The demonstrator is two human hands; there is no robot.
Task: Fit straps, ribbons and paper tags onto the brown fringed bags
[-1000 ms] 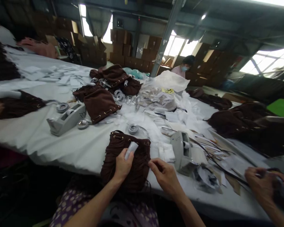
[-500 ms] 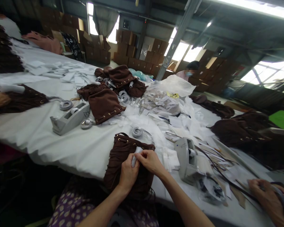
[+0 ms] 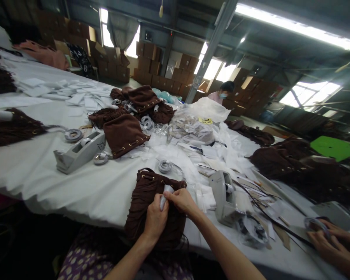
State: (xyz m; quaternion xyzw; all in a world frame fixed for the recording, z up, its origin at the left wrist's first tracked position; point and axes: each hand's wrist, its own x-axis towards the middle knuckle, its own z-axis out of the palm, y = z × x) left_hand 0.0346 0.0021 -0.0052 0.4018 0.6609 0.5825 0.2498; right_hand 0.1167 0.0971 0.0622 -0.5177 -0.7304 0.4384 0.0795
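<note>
The left hand [image 3: 156, 219] grips a small whitish wrapped roll [image 3: 168, 189], its long axis slanting away and slightly right. The right hand [image 3: 181, 200], a second ago at the bag's edge, pinches its far end. Beneath the grip: a brown fringed drawstring bag [image 3: 137, 199], contents hidden. Beyond: a translucent plastic sack [image 3: 211, 111] among pale scraps [image 3: 189, 130].

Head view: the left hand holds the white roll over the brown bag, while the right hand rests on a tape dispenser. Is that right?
The right hand is misplaced: the head view shows it at the white roll too, apart from the tape dispenser beside it. The left hand does hold the roll over the brown bag.
</note>
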